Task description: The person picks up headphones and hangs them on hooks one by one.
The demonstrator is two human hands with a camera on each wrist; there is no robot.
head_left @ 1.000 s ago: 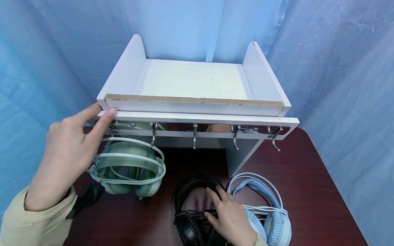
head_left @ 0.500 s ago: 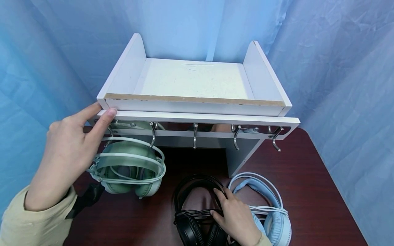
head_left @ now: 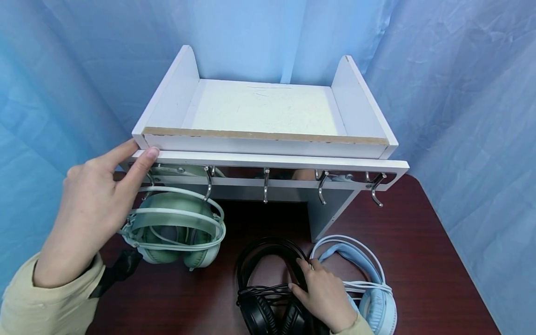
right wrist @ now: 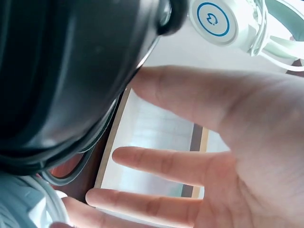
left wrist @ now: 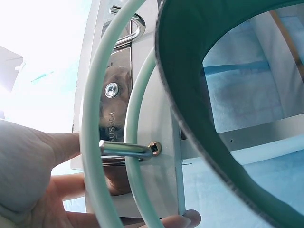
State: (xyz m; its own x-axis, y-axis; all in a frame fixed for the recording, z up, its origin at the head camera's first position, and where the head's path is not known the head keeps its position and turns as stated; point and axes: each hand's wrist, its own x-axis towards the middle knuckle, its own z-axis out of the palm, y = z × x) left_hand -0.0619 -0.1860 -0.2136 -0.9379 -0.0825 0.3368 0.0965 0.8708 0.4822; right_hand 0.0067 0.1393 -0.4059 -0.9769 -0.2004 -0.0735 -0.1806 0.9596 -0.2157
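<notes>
The rack's (head_left: pixel 251 145) front-left corner is gripped by the left hand (head_left: pixel 94 193), but the black headphones (head_left: pixel 256 311) could be dropped if lifted with the right hand's (head_left: pixel 324 294) fingers unclosed.

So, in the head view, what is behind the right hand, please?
Parts of the black headphones and of the light blue headphones are behind the right hand. Other parts of both show around it. Exactly what the hand covers cannot be seen.

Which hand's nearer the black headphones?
Right. The right hand is at the right side of the black headphones; the left hand is farther off, up holding the left end of the white rack.
</notes>
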